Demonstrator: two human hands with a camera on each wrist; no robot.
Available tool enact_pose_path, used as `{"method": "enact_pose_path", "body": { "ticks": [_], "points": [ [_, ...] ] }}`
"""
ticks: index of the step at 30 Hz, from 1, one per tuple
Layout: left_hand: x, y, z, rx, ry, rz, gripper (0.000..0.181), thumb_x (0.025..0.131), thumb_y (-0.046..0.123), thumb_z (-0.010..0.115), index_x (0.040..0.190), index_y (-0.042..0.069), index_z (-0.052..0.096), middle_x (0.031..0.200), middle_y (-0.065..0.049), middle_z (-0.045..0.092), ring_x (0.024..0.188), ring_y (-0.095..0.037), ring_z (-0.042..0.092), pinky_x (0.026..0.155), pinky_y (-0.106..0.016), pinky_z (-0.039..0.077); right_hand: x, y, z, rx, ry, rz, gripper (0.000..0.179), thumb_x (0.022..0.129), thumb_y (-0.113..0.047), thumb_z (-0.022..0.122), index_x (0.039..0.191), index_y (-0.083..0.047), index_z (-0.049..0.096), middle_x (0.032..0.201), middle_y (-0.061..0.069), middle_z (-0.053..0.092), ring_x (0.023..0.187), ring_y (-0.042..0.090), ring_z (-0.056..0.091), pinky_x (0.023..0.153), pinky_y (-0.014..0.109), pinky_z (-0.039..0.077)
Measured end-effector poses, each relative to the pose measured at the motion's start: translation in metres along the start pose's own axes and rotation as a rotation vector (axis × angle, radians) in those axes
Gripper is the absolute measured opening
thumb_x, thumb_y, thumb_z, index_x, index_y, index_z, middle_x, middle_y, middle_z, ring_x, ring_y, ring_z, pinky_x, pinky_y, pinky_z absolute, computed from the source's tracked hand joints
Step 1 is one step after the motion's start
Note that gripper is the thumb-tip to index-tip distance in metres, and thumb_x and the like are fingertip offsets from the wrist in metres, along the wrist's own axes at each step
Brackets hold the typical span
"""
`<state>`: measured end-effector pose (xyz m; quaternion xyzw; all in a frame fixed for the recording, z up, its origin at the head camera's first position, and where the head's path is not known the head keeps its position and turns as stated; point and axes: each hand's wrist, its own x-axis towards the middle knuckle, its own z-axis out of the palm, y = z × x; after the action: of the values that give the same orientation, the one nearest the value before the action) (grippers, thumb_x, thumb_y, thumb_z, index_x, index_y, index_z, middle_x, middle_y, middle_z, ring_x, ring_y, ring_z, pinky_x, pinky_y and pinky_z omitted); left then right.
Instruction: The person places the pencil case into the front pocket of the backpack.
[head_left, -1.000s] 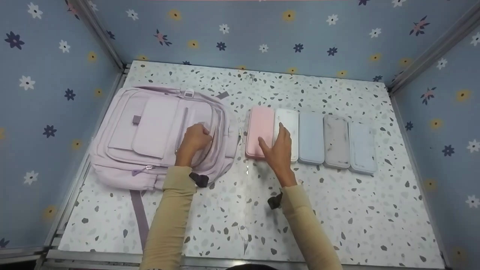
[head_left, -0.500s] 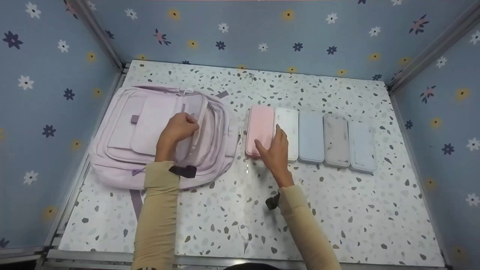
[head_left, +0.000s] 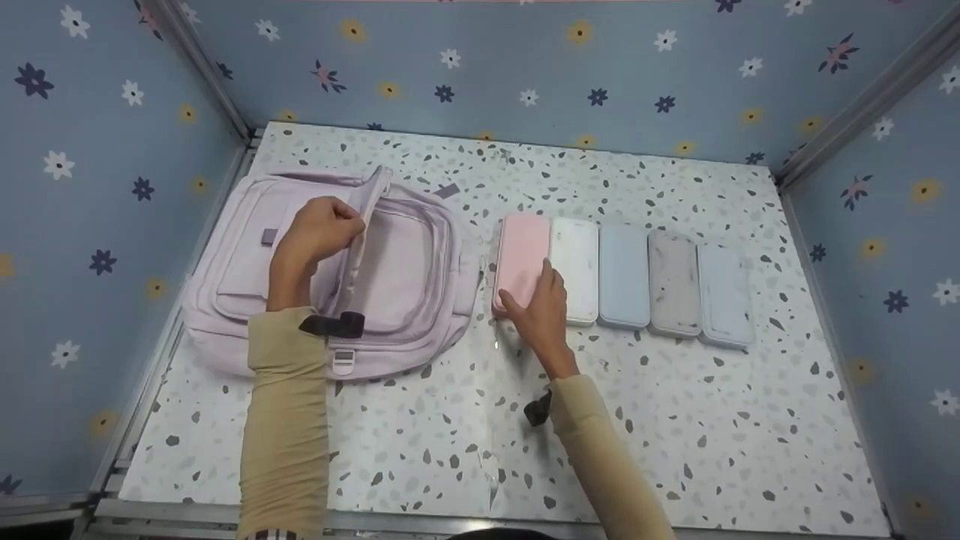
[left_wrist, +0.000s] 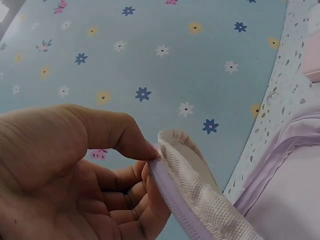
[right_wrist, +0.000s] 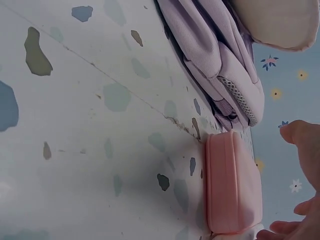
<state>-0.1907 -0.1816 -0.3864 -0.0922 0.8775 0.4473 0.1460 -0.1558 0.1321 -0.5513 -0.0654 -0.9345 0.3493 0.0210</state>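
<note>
A lilac backpack (head_left: 217,349) lies on its back at the left, its front panel (head_left: 361,247) lifted so the pale inside shows. My left hand (head_left: 311,232) pinches the panel's zipped edge between thumb and fingers; the left wrist view shows the zipper tape (left_wrist: 176,202) running from the pinch and the cream lining beside it. Over the near end of a pink pencil case (head_left: 523,244) hovers my right hand (head_left: 541,319), thumb and fingers spread to either side. In the right wrist view a gap shows between thumb and pink case (right_wrist: 230,185).
Right of the pink case stand white (head_left: 576,270), light blue (head_left: 624,277), grey (head_left: 673,285) and pale blue (head_left: 725,296) cases in a close row. Flowered panels (head_left: 510,67) wall the speckled table (head_left: 420,465) at the back and sides.
My left hand has moved left and away, folding the backpack's front panel upward and opening the compartment. My right hand has shifted slightly left, from between the white and pink cases to over the pink one.
</note>
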Motion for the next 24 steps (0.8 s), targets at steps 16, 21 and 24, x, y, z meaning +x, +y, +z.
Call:
{"method": "enact_pose_path", "body": {
  "ticks": [16, 21, 24],
  "points": [
    [-0.005, 0.004, -0.019, -0.011, 0.032, -0.027, 0.034, 0.090, 0.016, 0.046, 0.117, -0.003, 0.053, 0.106, -0.011, 0.049, 0.093, -0.023, 0.045, 0.077, -0.034, 0.040, -0.006, -0.008, 0.015, -0.023, 0.036, 0.003, 0.094, 0.082, -0.040, 0.070, 0.151, -0.003, 0.018, 0.141, 0.024, 0.037, 0.130, 0.035, 0.038, 0.109, 0.045, 0.034],
    [-0.005, 0.004, -0.023, 0.008, 0.036, -0.037, 0.035, 0.090, 0.017, 0.045, 0.117, -0.003, 0.055, 0.105, -0.011, 0.049, 0.095, -0.024, 0.045, 0.078, -0.034, 0.040, -0.007, -0.012, 0.018, -0.130, 0.049, 0.023, 0.095, 0.081, -0.041, 0.072, 0.151, -0.004, 0.019, 0.134, 0.024, 0.043, 0.122, 0.036, 0.043, 0.101, 0.046, 0.040],
    [-0.005, 0.005, -0.025, 0.013, 0.036, -0.041, 0.034, 0.090, 0.017, 0.045, 0.117, -0.002, 0.055, 0.106, -0.011, 0.048, 0.096, -0.024, 0.045, 0.079, -0.035, 0.040, -0.009, -0.017, 0.022, -0.222, 0.041, 0.031, 0.095, 0.082, -0.042, 0.071, 0.151, -0.004, 0.019, 0.130, 0.027, 0.044, 0.113, 0.037, 0.046, 0.092, 0.046, 0.044]
  ]
}}
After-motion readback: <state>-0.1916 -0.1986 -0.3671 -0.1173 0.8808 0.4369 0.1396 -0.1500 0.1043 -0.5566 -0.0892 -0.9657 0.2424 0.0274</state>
